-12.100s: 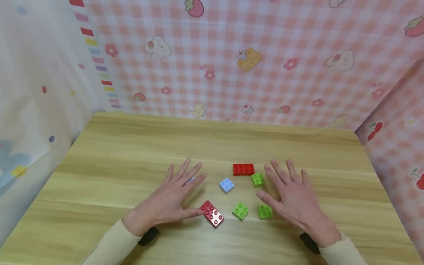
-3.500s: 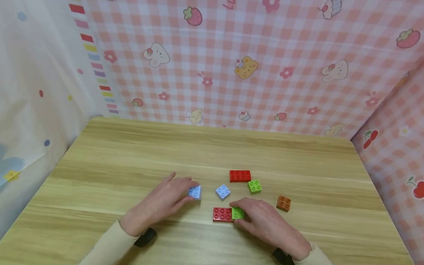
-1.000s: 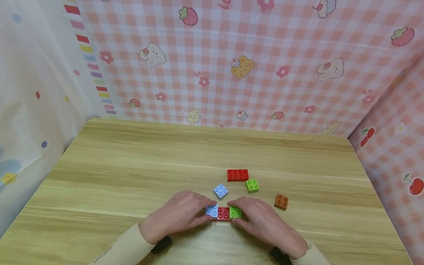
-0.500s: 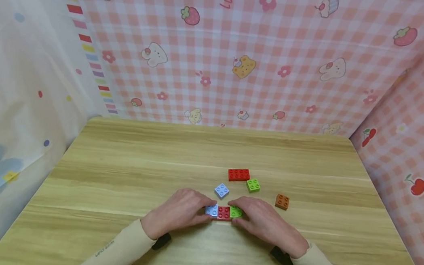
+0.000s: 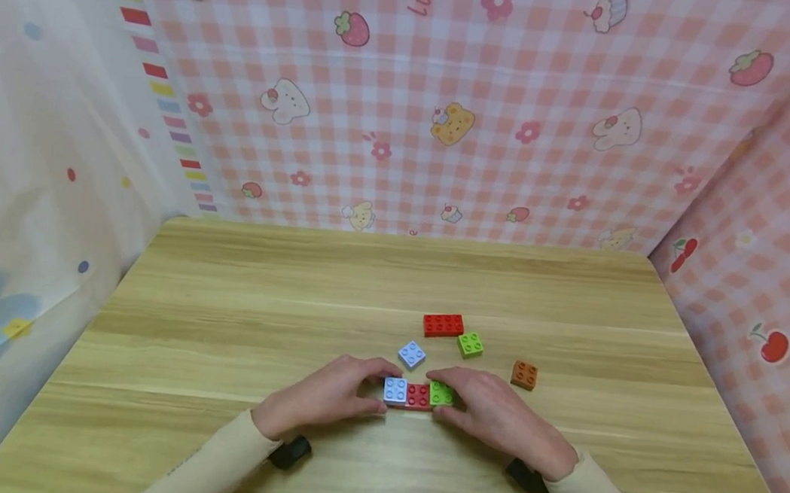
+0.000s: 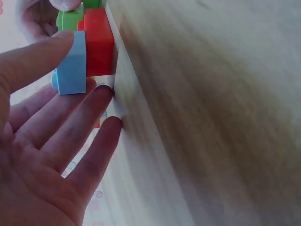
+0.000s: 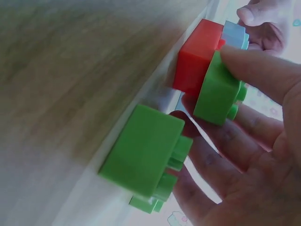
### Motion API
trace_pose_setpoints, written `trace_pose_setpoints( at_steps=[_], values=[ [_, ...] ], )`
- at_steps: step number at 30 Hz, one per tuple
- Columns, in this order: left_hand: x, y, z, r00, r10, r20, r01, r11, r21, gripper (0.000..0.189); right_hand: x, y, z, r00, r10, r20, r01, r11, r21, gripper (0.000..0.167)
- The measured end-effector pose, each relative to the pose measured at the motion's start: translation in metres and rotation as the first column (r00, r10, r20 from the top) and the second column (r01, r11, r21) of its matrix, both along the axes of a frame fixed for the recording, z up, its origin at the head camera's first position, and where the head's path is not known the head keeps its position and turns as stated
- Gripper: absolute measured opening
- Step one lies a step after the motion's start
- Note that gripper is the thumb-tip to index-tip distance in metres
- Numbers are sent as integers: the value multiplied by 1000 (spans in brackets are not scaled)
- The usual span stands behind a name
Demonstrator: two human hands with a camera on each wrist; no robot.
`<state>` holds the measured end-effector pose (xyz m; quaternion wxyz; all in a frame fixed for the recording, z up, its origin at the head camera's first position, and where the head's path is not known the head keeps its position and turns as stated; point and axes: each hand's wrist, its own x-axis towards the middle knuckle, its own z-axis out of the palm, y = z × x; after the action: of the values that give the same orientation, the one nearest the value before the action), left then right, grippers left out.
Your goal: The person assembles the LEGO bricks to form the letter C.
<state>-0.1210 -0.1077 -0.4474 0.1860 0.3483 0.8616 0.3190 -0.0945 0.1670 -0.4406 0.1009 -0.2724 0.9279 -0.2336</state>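
A blue brick [image 5: 396, 390] and a green brick [image 5: 441, 393] sit on the two ends of a red brick [image 5: 417, 396], whose middle studs show between them. My left hand [image 5: 325, 397] is loosened around the blue brick, thumb and forefinger on either side. In the left wrist view the thumb overlaps that brick and the other fingers are stretched out. With thumb and forefinger my right hand [image 5: 503, 419] pinches the green brick. Another green brick [image 7: 146, 150] lies below the right palm, hidden in the head view.
Behind the hands lie a loose blue brick [image 5: 412, 355], a second red brick [image 5: 443, 325] and a green brick [image 5: 470, 345] touching or close to it. A brown brick [image 5: 524, 375] lies right of them. Patterned cloth [image 5: 378, 72] walls the wooden table [image 5: 264, 269].
Earlier the left hand brought the blue brick onto the red brick's left end. Since half a second ago its fingers have loosened and drawn slightly left. The right hand stays on the green brick.
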Motion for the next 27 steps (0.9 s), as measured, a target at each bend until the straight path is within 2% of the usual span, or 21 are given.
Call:
trace_pose_setpoints(
  at_steps=[3, 9, 16, 23, 27],
  values=[
    [-1, -2, -3, 999, 15, 37, -16, 999, 32, 44, 0, 3, 1, 1000, 7, 18, -7, 1000, -11, 53],
    [-3, -4, -7, 999, 22, 40, -24, 999, 38, 43, 4, 15, 6, 1000, 8, -1, -8, 998, -70, 58],
    [-2, -4, -6, 998, 32, 57, -33, 999, 20, 42, 6, 32, 10, 1000, -25, 14, 27, 996, -90, 58],
    [-1, -4, -6, 996, 34, 79, -35, 999, 21, 42, 7, 49, 8, 997, -50, -54, 46, 996, -74, 62],
    [-2, -2, -6, 996, 26, 80, -28, 999, 25, 41, 7, 60, 6, 993, -27, -116, 19, 998, -67, 63]
  ],
)
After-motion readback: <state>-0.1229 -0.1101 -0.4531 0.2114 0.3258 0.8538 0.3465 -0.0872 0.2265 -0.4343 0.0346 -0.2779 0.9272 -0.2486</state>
